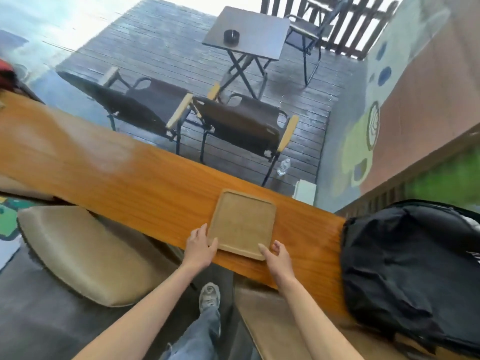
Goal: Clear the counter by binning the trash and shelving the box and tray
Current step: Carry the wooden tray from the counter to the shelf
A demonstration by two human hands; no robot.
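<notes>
1. I'm at the counter (109, 175) now, and the step in hand looks like the tray: both hands are on its near end, so I judge this is the pick-up before shelving it.
2. The tray (242, 223) lies flat on the wood, empty, near the counter's near edge, with its near corner right at that edge.
3. My left hand (200, 246) sits at the tray's left near corner, fingers spread along the side rim and thumb laid on the near rim. It's loosely open and touching, not yet clamped.
4. My right hand (278, 257) is at the right near corner, thumb resting on the rim, fingers curled back and off the tray. Half open, contact only; I can't tell if any fingers have got under the edge.
5. I see no trash and no box on the stretch of counter in view, so I'd guess the tray is among the last things left.
6. Next move calls for closing both grips, lifting level, and clearing the black backpack (410, 268) just to the right.
7. No shelf is in view from here, so I'll have to turn to find it.
</notes>
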